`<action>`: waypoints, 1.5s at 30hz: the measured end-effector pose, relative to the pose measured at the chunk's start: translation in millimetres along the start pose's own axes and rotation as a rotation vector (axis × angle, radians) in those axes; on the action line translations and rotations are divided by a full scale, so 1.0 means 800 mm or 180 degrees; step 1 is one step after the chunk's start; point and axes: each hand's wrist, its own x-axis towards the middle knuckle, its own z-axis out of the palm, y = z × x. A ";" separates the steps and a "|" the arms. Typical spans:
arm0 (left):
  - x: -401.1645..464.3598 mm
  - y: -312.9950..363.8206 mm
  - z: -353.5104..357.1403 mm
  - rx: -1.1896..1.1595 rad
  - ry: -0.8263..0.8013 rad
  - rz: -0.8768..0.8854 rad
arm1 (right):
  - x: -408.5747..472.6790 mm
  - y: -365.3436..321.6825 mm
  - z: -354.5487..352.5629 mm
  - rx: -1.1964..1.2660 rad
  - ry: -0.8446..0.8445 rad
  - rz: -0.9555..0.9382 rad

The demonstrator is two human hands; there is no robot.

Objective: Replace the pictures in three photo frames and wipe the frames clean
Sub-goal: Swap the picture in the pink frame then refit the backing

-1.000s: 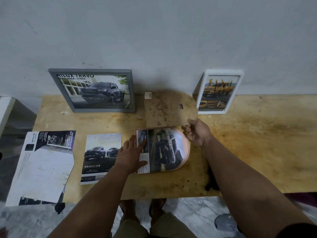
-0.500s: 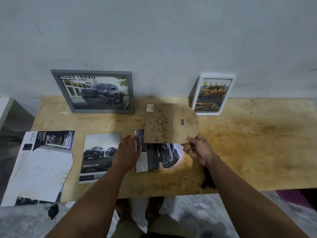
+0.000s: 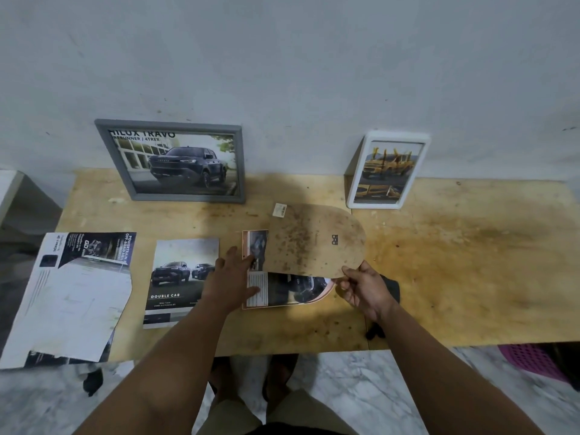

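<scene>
A pink arch-shaped frame lies flat on the wooden table with a dark car picture in it. My right hand pinches the near edge of the stained brown backing board and holds it over the frame's far half. My left hand presses with straight fingers on the picture's left edge. A grey frame with a dark pickup picture and a white frame with a yellow truck picture lean on the wall.
A car brochure page lies left of my left hand. A larger cut brochure sheet overhangs the table's left front corner. A dark cloth sits partly behind my right wrist. A pink basket is on the floor at right.
My right hand has brought the backing board from the far side of the table toward me, and it now covers most of the pink frame. My left hand has stayed on the picture.
</scene>
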 end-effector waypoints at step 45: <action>0.004 0.001 0.017 -0.0410 -0.0004 -0.0268 | 0.015 0.029 0.067 -0.6169 -0.0167 -0.1126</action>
